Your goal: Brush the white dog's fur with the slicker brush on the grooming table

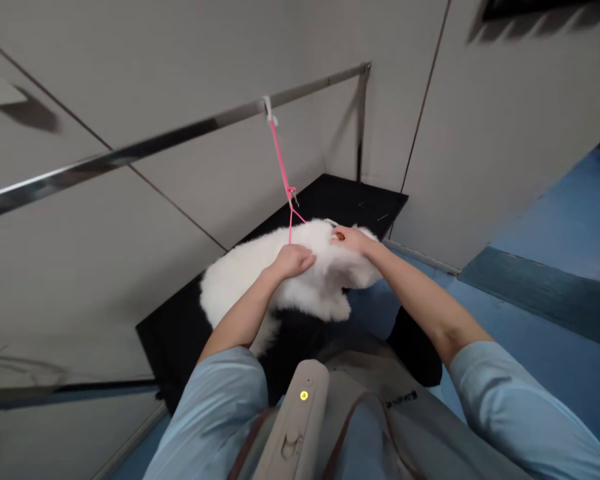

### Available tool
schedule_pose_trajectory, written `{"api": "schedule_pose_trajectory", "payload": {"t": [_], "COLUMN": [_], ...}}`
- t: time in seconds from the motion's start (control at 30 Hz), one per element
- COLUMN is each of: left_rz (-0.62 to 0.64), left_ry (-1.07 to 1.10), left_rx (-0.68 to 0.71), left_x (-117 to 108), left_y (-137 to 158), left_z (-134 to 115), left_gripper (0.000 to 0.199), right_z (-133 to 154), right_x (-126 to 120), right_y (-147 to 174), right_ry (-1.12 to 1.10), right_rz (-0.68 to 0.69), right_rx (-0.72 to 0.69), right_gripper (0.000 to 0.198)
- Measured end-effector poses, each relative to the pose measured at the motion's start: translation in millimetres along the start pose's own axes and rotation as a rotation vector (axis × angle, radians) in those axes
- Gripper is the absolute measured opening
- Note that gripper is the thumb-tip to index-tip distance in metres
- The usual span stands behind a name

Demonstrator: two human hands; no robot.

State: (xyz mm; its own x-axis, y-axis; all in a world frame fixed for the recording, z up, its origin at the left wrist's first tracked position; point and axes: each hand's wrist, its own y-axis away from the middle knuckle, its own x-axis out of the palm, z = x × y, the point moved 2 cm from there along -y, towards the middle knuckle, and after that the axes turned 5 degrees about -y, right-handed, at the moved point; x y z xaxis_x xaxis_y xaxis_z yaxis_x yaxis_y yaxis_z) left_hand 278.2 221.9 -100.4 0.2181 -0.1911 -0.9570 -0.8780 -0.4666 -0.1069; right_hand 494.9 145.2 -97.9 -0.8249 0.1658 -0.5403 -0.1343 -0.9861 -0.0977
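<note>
A fluffy white dog (250,267) stands on a black grooming table (365,203), its head end to the right. A pink grooming loop (281,160) runs down from an overhead bar to its neck. My left hand (295,260) is closed, its curled fingers pressed into the fur beside the loop. At the dog's head, my right hand (350,239) is closed around a small tool (341,235) with a brown part. Something silvery shows by its fingertips; the tool's kind is unclear. Fur hides the fingertips of both hands.
A metal bar (180,135) crosses above the table, carried by a post (361,127) at the far right corner. Grey wall panels (260,180) stand behind. Blue floor (510,327) lies to the right. A pale device (295,420) hangs at my chest.
</note>
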Motion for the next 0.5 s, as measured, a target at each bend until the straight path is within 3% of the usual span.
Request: {"api": "schedule_pose_trajectory", "payload": {"t": [0.07, 0.17, 0.2, 0.27, 0.33, 0.4, 0.43, 0.5], "left_rz": [-0.156, -0.486, -0.470, -0.256, -0.143, -0.172, -0.173, -0.215], "left_ry": [0.107, 0.476, 0.702, 1.105, 1.452, 1.747, 1.815, 1.741], "left_rx": [-0.140, -0.582, -0.747, -0.932, -1.000, -0.936, -0.864, -0.743], "left_x": [17, 66, 87, 123, 138, 132, 126, 113], "left_y": [38, 98, 112, 123, 118, 104, 96, 87], "left_z": [2, -14, -25, -54, -76, -84, -84, -81], "left_gripper": [0.038, 0.036, 0.039, 0.054, 0.057, 0.048, 0.045, 0.045], "right_z": [-22, -40, -42, -44, -43, -40, -38, -33], "right_x": [28, 52, 57, 67, 79, 92, 97, 107], "right_y": [0, 15, 22, 38, 56, 72, 77, 83], "right_ry": [-0.150, -0.232, -0.208, -0.156, -0.130, -0.076, -0.030, 0.077], "right_rz": [0.082, 0.084, 0.037, -0.053, -0.091, -0.110, -0.130, -0.158], "right_rx": [0.091, 0.089, 0.082, 0.074, 0.061, 0.022, -0.010, -0.060], "right_gripper": [0.019, 0.019, 0.020, 0.021, 0.020, 0.019, 0.017, 0.015]}}
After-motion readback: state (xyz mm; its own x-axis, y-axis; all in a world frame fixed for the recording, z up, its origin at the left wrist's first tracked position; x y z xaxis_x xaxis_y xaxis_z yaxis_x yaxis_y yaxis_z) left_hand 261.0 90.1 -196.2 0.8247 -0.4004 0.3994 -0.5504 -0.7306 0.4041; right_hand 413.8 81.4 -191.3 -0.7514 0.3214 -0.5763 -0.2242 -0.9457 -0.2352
